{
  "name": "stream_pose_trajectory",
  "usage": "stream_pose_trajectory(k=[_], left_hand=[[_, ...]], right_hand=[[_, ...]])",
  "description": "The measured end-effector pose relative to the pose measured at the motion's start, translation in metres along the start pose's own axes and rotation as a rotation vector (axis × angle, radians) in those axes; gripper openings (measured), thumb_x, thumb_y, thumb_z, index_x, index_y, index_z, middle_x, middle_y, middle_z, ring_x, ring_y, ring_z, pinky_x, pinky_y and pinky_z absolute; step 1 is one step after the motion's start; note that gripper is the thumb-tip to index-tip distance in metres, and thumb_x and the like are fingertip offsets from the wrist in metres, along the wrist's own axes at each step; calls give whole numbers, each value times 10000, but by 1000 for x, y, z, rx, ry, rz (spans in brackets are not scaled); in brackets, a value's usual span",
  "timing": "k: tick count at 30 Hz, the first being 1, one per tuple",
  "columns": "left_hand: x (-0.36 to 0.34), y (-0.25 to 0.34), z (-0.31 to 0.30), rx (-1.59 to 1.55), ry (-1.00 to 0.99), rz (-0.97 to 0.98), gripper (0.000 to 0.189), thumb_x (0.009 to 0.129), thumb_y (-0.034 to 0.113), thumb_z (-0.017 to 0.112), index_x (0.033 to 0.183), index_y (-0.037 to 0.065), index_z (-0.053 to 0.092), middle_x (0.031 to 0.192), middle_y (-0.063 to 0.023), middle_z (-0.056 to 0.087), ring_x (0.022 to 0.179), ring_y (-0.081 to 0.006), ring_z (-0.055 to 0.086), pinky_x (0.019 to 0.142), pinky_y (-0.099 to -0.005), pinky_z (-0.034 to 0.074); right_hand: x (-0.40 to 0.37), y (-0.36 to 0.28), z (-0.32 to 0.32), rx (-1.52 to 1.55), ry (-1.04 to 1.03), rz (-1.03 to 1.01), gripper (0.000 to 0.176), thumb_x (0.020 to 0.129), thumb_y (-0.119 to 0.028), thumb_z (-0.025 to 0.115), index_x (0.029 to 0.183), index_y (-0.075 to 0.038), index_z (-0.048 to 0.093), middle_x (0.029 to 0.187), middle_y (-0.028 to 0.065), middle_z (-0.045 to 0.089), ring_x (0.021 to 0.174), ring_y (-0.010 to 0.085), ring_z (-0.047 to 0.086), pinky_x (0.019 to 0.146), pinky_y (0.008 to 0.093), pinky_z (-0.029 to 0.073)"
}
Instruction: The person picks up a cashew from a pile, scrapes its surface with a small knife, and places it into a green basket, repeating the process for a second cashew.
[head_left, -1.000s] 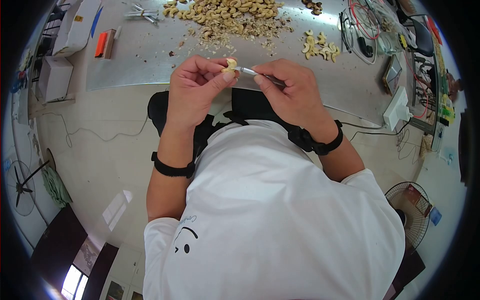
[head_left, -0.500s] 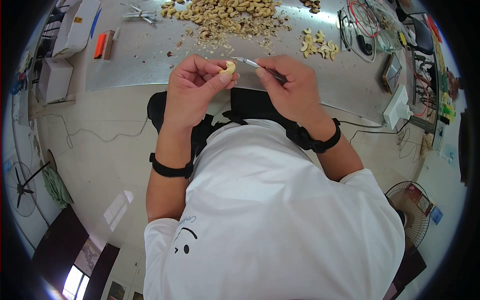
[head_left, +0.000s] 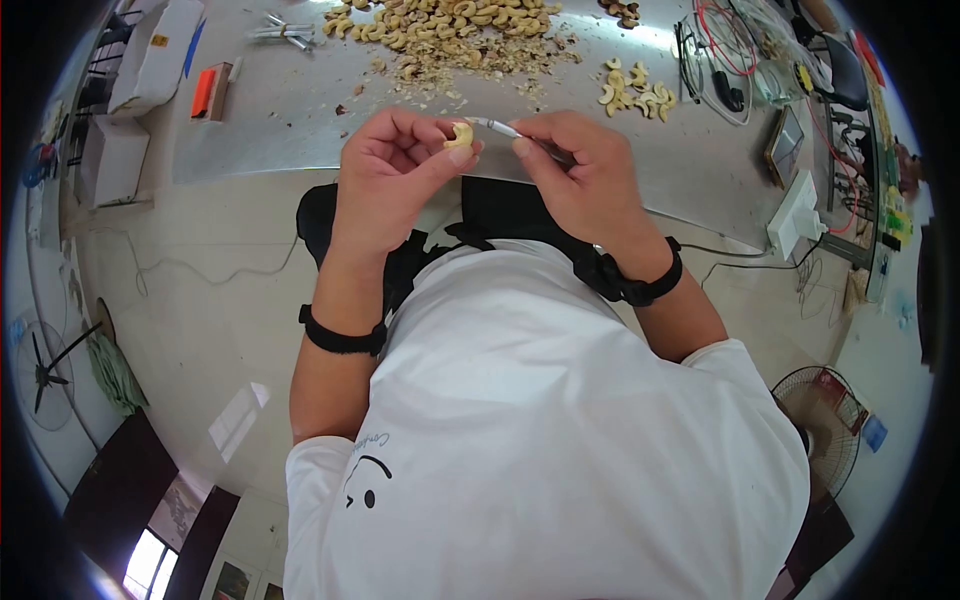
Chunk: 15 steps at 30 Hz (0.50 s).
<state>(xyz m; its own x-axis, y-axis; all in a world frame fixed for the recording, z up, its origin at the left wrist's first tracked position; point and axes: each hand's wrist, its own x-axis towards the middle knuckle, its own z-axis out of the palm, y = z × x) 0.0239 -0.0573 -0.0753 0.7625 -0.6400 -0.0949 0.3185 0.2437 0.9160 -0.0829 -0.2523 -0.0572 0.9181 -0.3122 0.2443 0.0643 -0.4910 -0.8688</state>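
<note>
Between the thumb and fingers of my left hand (head_left: 400, 175) is a pale, curved cashew nut (head_left: 460, 135). My right hand (head_left: 585, 165) grips a slim silver craft knife (head_left: 497, 127), its narrow tip pointing left at the cashew. The tip is right beside the nut; whether it touches cannot be made out. Both hands are above the near edge of the metal table (head_left: 270, 130). Beyond them lies a large heap of cashews (head_left: 450, 22), with crumbled skins and fragments (head_left: 450, 70) on its near side. A smaller group of pale cashews (head_left: 637, 90) lies to the right.
Dark nut pieces (head_left: 622, 12) lie at the back. On the left are an orange box (head_left: 208, 93) and a bundle of silver tools (head_left: 284, 32). Cables (head_left: 725, 50), a framed device (head_left: 783, 147) and a white power strip (head_left: 795, 215) occupy the right side.
My left hand has shifted slightly right with the cashew, and the knife tip has come closer to it. My right hand has barely moved.
</note>
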Motion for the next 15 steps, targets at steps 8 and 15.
stream_pose_trajectory(k=[8, 15], left_hand=[[4, 1, 5, 94, 66, 106, 364, 814, -126, 788, 1108, -14, 604, 1079, -119, 700, 1014, -184, 722, 906, -305, 612], [1, 5, 6, 88, 56, 88, 396, 797, -132, 807, 1129, -14, 625, 1056, -101, 704, 949, -135, 699, 881, -278, 610]], right_hand=[[-1, -3, -1, 44, -108, 23, 115, 893, -62, 731, 999, -22, 754, 817, 102, 696, 674, 207, 646, 600, 310, 498], [0, -3, -3, 53, -181, 67, 116, 905, -60, 714, 1005, -17, 753, 814, 108, 693, 672, 216, 645, 608, 319, 500]])
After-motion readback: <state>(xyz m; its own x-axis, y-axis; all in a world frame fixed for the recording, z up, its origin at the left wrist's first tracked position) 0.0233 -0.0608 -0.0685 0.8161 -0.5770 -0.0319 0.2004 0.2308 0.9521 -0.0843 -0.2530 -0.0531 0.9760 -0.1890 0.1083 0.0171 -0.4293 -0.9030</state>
